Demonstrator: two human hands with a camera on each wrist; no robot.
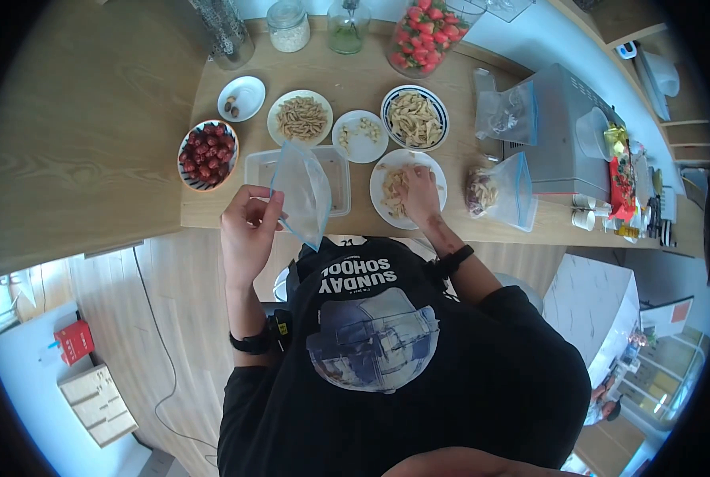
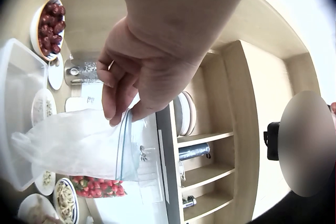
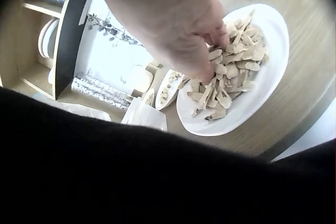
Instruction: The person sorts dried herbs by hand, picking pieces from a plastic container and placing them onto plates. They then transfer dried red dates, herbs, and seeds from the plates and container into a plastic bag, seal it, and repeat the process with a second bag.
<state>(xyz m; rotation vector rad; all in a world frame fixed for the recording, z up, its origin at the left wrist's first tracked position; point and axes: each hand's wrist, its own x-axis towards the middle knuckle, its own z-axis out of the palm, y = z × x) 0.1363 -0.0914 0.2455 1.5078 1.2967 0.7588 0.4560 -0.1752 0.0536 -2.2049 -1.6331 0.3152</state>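
Observation:
My left hand pinches the blue zip edge of a clear zip bag between thumb and fingers. In the left wrist view the bag hangs from the fingertips, with no contents showing inside. It overlaps a clear plastic tub in the head view. My right hand is down in the pale dried root slices on a white plate. Its thumb and fingers curl around some slices, with the fingertips partly hidden in the pile.
Behind stand a bowl of red dates, a plate of beige sticks, a small plate with pale pieces, and a blue-rimmed bowl of slices. A filled zip bag is right. Jars and a strawberry container line the back.

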